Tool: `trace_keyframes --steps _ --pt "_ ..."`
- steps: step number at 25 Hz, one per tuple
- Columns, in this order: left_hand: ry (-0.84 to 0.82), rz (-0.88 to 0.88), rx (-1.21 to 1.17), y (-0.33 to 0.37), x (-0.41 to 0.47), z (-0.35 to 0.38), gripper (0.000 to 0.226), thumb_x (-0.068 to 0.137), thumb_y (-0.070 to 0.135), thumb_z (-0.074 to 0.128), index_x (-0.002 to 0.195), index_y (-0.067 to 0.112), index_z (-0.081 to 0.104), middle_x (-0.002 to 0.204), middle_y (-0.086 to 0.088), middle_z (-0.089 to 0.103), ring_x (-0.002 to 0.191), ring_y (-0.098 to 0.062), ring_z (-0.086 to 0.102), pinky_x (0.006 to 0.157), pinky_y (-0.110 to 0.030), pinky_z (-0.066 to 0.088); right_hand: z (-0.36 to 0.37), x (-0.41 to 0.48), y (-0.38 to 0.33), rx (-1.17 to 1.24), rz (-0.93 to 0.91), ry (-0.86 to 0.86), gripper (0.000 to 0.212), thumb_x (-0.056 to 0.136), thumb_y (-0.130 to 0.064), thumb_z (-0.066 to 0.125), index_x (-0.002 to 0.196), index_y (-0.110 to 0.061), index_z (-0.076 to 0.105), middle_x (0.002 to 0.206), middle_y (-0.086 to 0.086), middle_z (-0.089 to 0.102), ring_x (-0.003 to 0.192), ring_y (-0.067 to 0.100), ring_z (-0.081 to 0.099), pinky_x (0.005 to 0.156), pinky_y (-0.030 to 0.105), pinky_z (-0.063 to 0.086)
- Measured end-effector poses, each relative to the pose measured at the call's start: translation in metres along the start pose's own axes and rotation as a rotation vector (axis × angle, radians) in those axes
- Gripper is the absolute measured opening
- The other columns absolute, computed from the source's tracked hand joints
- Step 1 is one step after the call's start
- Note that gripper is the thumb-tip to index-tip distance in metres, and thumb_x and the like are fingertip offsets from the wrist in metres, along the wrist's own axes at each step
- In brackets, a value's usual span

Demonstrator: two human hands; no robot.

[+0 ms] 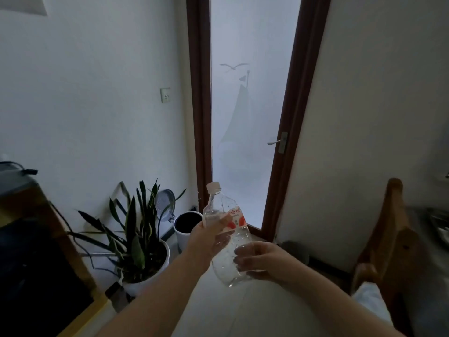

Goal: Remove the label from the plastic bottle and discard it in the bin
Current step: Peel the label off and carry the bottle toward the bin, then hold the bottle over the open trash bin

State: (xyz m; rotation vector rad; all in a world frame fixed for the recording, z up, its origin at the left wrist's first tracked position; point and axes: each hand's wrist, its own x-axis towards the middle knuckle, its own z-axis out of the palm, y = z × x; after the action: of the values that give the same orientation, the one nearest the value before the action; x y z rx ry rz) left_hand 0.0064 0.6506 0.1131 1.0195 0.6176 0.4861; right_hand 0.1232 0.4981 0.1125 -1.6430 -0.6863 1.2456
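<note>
A clear plastic bottle [220, 210] with a pale cap is held up in front of me, tilted slightly left at the top. A red and white label [237, 218] wraps its middle. My left hand [206, 235] grips the bottle at the label, thumb lying across the label's left part. My right hand [257, 260] holds the lower end of the bottle, fingers curled round it. On the floor beyond stands a white bin [181, 233] with a dark liner, its round lid tipped up.
A potted snake plant [136, 239] stands at the left by the wall. A dark cabinet with a wooden edge [56, 227] fills the lower left. A frosted glass door [247, 117] is straight ahead. A wooden chair back [388, 234] rises at the right.
</note>
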Motion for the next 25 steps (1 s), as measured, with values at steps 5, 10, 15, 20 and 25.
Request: trace_keyframes --steps 5,10,15,20,25 --pt "-0.081 -0.036 0.110 0.014 0.092 0.012 0.037 0.049 0.037 0.092 0.083 0.029 0.078 0.089 -0.001 0.080 0.084 -0.016 0.075 0.067 -0.032 0.059 -0.053 0.075 -0.024 0.089 -0.057 0.104 0.024 0.081 -0.001 0.069 0.102 -0.011 0.069 0.102 0.008 0.073 0.098 0.026 0.067 0.091 0.039 0.055" --pt "0.039 0.044 0.107 0.000 0.152 0.002 0.035 0.068 0.025 0.082 0.101 0.018 0.072 0.100 -0.008 0.077 0.090 -0.021 0.074 0.069 -0.029 0.059 -0.083 0.145 -0.030 0.073 -0.054 0.111 0.023 0.081 -0.002 0.069 0.099 -0.015 0.070 0.103 0.008 0.073 0.098 0.026 0.066 0.094 0.043 0.052" --pt "0.116 0.027 0.113 0.005 0.221 -0.009 0.025 0.080 0.015 0.075 0.104 0.014 0.068 0.102 -0.009 0.076 0.089 -0.019 0.074 0.070 -0.028 0.058 -0.096 0.217 -0.031 0.100 -0.037 0.121 0.023 0.079 -0.012 0.073 0.100 -0.022 0.068 0.104 0.003 0.071 0.096 0.021 0.068 0.085 0.033 0.056" --pt "0.103 -0.058 0.102 0.023 0.309 -0.040 0.036 0.080 0.018 0.075 0.113 0.010 0.063 0.106 -0.010 0.073 0.093 -0.021 0.073 0.079 -0.034 0.058 -0.107 0.312 -0.048 0.091 -0.016 0.160 0.021 0.077 -0.012 0.076 0.096 -0.019 0.070 0.099 0.007 0.072 0.088 0.019 0.071 0.067 0.022 0.057" --pt "0.056 -0.206 0.197 0.054 0.406 -0.096 0.042 0.082 0.016 0.074 0.120 0.012 0.057 0.119 -0.013 0.067 0.109 -0.028 0.063 0.095 -0.044 0.050 -0.112 0.429 -0.083 0.135 0.061 0.168 0.019 0.078 -0.010 0.075 0.096 -0.012 0.068 0.092 0.011 0.070 0.078 0.018 0.067 0.074 0.029 0.056"
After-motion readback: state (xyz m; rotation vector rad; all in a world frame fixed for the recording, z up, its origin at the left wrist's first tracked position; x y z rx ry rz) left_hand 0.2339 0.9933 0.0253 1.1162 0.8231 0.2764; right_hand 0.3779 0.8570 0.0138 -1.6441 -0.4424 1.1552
